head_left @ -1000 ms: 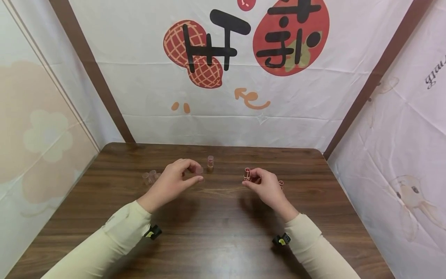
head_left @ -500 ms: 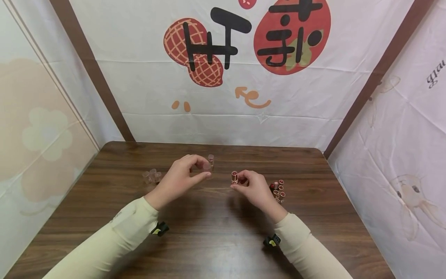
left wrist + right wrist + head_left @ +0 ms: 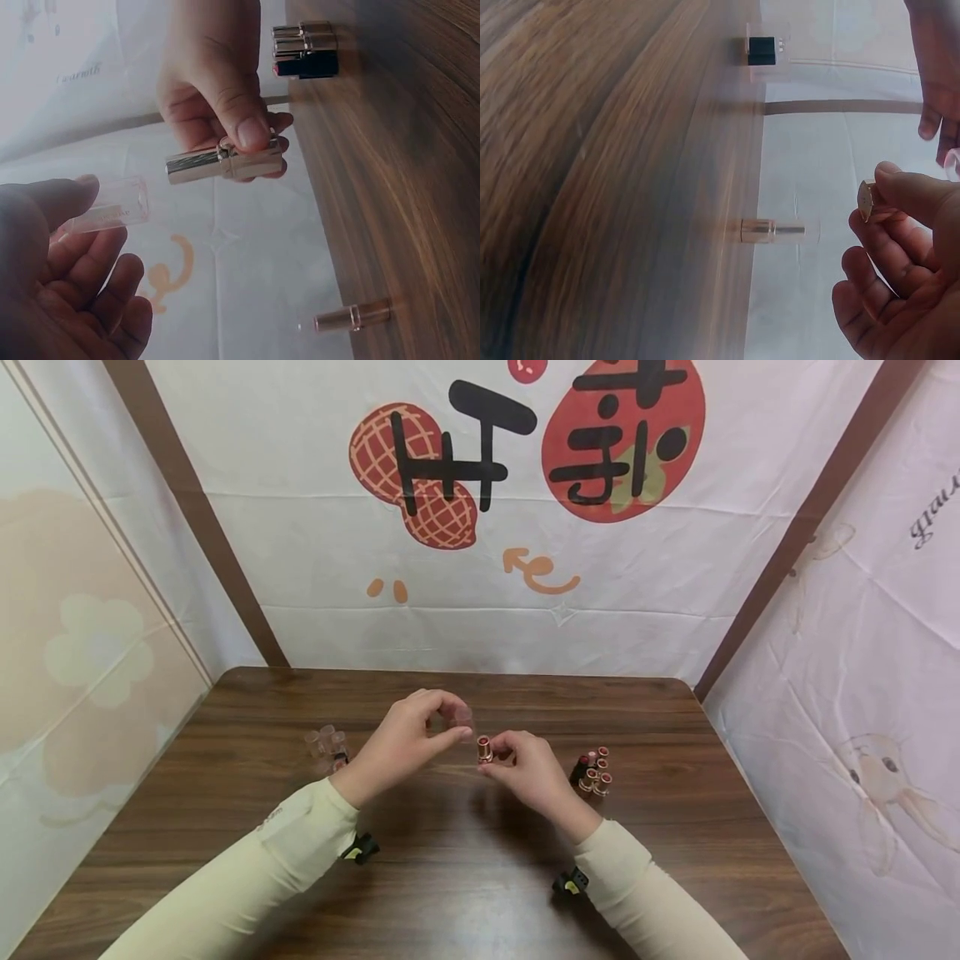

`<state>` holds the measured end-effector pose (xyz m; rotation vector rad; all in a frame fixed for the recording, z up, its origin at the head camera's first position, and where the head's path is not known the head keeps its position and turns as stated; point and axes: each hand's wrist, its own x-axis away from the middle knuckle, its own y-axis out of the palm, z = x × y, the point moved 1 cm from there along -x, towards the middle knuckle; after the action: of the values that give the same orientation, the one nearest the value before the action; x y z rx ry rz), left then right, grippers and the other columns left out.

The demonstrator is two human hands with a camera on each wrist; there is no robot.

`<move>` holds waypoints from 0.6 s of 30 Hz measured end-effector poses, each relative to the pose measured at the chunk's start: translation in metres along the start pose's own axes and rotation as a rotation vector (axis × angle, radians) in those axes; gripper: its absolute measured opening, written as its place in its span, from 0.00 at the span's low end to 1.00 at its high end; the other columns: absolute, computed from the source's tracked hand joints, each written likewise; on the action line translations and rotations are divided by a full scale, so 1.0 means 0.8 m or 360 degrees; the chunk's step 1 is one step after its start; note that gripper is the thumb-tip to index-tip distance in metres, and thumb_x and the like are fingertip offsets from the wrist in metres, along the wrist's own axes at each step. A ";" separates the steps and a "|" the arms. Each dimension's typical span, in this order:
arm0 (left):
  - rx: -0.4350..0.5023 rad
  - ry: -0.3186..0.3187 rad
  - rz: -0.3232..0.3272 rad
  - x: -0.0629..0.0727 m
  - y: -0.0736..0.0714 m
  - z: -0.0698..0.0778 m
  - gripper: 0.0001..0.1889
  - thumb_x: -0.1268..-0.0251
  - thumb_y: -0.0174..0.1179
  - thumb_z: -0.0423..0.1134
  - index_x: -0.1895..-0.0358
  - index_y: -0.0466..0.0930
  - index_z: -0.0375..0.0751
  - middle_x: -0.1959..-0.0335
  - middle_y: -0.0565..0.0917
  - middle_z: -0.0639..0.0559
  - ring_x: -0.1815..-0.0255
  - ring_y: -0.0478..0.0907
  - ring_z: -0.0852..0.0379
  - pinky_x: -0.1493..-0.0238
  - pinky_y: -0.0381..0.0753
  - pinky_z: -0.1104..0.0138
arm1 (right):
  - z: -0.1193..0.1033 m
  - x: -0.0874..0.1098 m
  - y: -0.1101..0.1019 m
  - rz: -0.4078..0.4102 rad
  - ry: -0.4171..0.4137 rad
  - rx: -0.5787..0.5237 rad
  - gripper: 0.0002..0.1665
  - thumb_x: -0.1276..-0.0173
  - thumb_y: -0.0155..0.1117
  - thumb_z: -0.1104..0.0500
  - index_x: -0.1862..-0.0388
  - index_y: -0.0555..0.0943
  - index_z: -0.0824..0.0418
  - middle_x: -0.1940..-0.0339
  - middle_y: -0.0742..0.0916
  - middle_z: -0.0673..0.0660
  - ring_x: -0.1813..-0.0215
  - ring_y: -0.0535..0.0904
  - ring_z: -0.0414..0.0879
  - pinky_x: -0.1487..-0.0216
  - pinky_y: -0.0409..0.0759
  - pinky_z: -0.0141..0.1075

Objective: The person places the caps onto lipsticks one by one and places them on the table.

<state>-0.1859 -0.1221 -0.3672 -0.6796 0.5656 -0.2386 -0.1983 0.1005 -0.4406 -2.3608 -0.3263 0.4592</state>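
In the head view my left hand [image 3: 408, 735] pinches a clear lipstick cap [image 3: 112, 206] between thumb and fingers. My right hand [image 3: 532, 772] grips the base of an uncapped gold lipstick [image 3: 484, 748], held upright above the table. Cap and lipstick are close together but apart; the left wrist view shows a small gap between the cap and the lipstick's top. A gold lipstick with a clear cap [image 3: 772, 231] stands on the table near the far edge, hidden behind my left hand in the head view.
Several uncapped lipsticks [image 3: 602, 782], gold ones and a black one, stand grouped to the right on the wooden table [image 3: 465, 893]. At the left stand several clear caps [image 3: 327, 739] and a black piece [image 3: 761, 51]. Printed cloth walls [image 3: 480, 635] surround the table.
My right hand has moved left with the lipstick, uncovering the group at the right. My left hand has moved right with the cap, now covering the standing capped lipstick.
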 end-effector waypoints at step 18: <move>-0.0036 0.0026 -0.0002 -0.006 0.011 0.003 0.09 0.33 0.71 0.43 0.53 0.82 0.55 0.60 0.83 0.64 0.56 0.78 0.61 0.56 0.77 0.61 | -0.016 -0.004 0.003 -0.0049 -0.0051 0.0019 0.10 0.36 0.78 0.51 0.60 0.86 0.51 0.61 0.87 0.52 0.60 0.83 0.51 0.62 0.79 0.34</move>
<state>-0.1885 -0.1122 -0.3694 -0.7005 0.5842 -0.2395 -0.1960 0.0900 -0.4325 -2.3359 -0.3728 0.4834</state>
